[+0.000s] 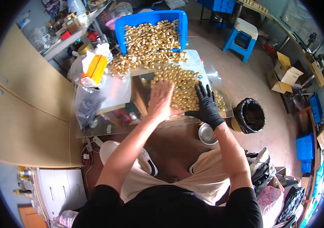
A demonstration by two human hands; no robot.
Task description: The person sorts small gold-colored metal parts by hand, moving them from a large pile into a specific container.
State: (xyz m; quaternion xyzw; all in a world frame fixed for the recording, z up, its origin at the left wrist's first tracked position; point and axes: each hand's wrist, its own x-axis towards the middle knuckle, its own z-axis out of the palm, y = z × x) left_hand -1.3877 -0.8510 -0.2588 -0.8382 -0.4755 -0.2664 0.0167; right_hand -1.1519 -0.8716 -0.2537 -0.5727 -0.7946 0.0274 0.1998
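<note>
Small gold-coloured metal pieces [184, 89] lie packed in a layer on the glass-topped table [112, 122]. My bare left hand [162, 99] rests flat along the left side of this layer, fingers pointing away from me. On the right side my right hand [206, 105], in a black glove, lies with its fingers spread. Its thumb reaches in along the near edge of the layer. A few more pieces show to the right of the glove. Beyond, a blue bin [119, 36] lies tipped toward me, and a heap of like pieces [152, 41] spills out of it onto the table.
An orange tissue box [95, 70] stands at the table's left. Below the near edge is a round metal bowl [207, 133]. A bin lined with a black bag [249, 116] stands to the right. Farther off are a blue and white stool [241, 38] and an open carton [286, 72].
</note>
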